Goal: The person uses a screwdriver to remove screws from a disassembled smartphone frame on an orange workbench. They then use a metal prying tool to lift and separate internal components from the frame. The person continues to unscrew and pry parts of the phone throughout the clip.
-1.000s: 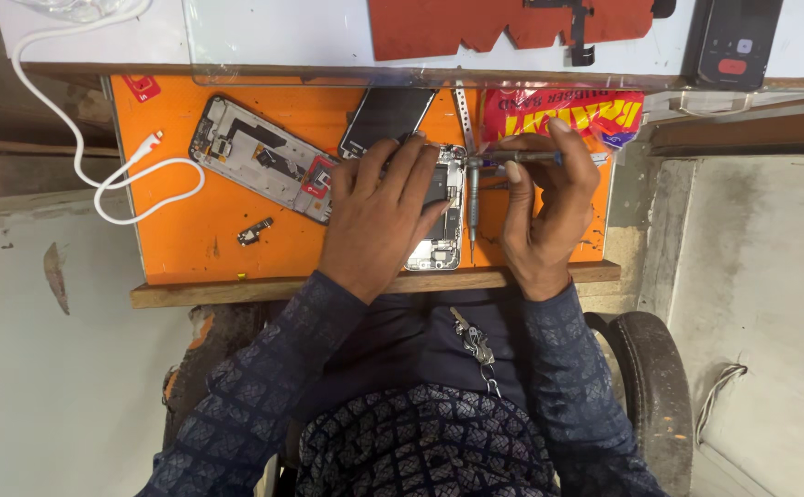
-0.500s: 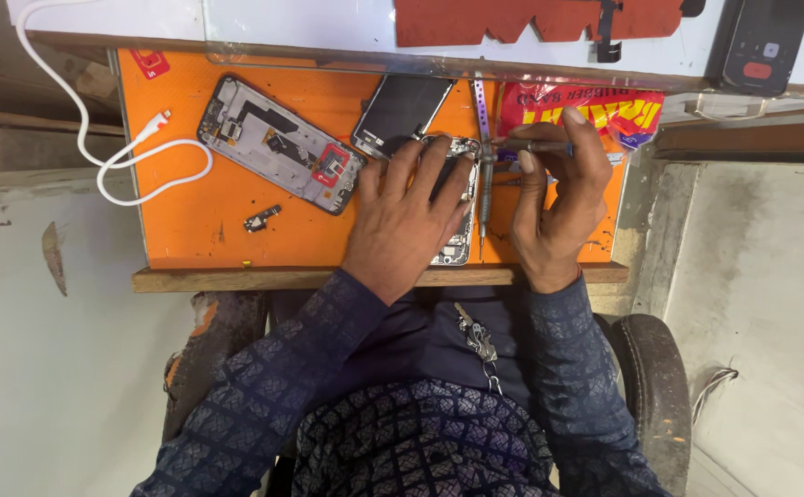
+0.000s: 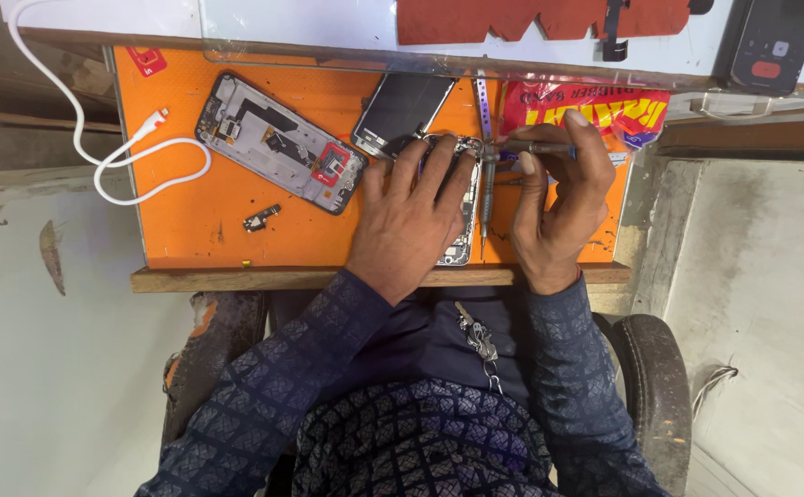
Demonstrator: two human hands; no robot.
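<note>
Under the left hand (image 3: 416,216), an opened silver phone (image 3: 462,221)

you're working at an orange mat (image 3: 190,230) lying on a wooden bench top (image 3: 236,278). an opened phone frame (image 3: 278,143) is lying to the left, a dark phone screen (image 3: 404,112) beside it, a tiny loose part (image 3: 260,218) nearer you, and a white cable (image 3: 135,161) is curling onto the left edge.
</note>
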